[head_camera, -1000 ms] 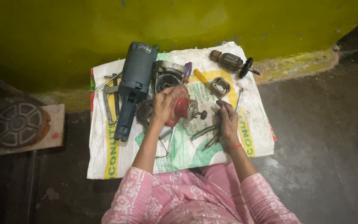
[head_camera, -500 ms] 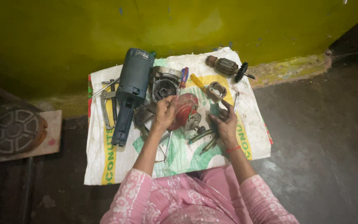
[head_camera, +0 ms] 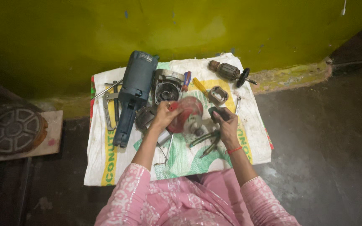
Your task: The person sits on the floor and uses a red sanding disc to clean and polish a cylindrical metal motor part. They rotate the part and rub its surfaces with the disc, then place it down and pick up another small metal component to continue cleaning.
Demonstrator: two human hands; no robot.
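My left hand [head_camera: 163, 115] grips a round red metal guard with a gear head [head_camera: 186, 114], held just above a white woven sack [head_camera: 105, 150] spread on the floor. My right hand [head_camera: 227, 124] sits to the right of it, closed on a small dark part [head_camera: 214, 111]. Under my right hand lie green-handled pliers [head_camera: 206, 140]. A blue-grey grinder body [head_camera: 133, 94] lies to the left of my left hand.
On the sack lie a motor armature [head_camera: 227, 70], a round stator ring [head_camera: 218, 95], a yellow-handled screwdriver [head_camera: 199, 86], a metal housing [head_camera: 166, 88] and a puller [head_camera: 110, 102]. A yellow-green wall [head_camera: 181, 25] stands behind. A spoked wheel [head_camera: 15, 129] rests on a board at left.
My right hand has lifted from the pliers and picked up a small dark part. My left hand has turned the red guard and shifted it slightly. The camera view has drifted a little.
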